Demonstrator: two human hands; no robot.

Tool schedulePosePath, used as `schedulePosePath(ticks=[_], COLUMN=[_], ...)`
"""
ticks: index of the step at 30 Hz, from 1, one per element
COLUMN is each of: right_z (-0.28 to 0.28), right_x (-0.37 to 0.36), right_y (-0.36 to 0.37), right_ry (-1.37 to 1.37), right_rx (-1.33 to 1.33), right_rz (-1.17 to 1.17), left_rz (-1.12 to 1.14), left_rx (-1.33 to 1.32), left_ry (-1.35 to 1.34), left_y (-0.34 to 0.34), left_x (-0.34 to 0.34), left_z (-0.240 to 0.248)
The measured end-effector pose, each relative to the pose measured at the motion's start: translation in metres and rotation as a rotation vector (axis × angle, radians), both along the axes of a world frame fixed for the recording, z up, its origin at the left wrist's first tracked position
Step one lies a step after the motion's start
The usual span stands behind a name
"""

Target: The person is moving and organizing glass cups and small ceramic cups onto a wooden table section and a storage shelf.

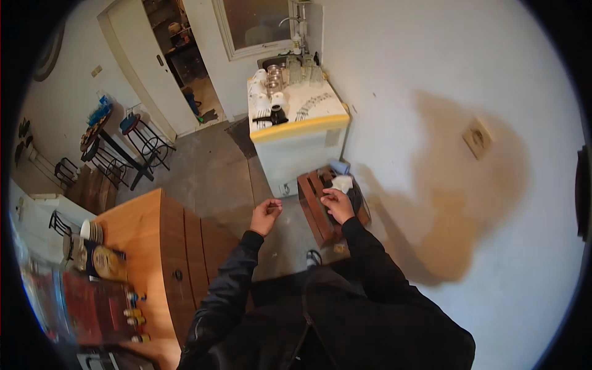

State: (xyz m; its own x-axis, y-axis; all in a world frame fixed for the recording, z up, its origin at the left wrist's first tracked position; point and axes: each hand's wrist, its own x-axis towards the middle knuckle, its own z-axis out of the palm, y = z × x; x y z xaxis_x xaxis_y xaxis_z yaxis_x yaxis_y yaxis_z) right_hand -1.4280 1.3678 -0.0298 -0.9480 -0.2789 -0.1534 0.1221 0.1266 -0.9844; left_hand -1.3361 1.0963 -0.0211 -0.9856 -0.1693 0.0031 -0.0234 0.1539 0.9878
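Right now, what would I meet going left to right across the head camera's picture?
Plates → blue-topped stool → left hand → shoe → right hand → wall socket.

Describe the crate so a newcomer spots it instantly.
Find the white unit with the yellow-edged top. In front of it on the floor, near the right hand, sits the crate. Its reddish-brown slats set it apart from the smooth unit.

white wall point(382, 43) | grey floor point(200, 160) | wooden drawer cabinet point(170, 246) | framed window point(258, 23)
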Motion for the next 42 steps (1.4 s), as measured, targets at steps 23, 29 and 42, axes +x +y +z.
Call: schedulePosePath(ticks=[23, 29, 42], right_z=[0.038, 0.018, 0.034], right_x=[-0.730, -0.785, -0.493], right_y=[-0.184, -0.199, -0.106], right_ry=[0.297, 0.193, 0.277], right_rx=[0.290, 0.212, -0.207], right_rz=[-0.527, -0.350, -1.000], left_rz=[0.052, -0.025, -0.292], left_rx=[-0.595, -0.557, -0.157], left_ry=[0.220, 0.171, 0.247], left_y=[-0.149, -0.142, -0.080], left_x=[-0.800, -0.846, -0.665], left_z=[0.026, 0.023, 0.116])
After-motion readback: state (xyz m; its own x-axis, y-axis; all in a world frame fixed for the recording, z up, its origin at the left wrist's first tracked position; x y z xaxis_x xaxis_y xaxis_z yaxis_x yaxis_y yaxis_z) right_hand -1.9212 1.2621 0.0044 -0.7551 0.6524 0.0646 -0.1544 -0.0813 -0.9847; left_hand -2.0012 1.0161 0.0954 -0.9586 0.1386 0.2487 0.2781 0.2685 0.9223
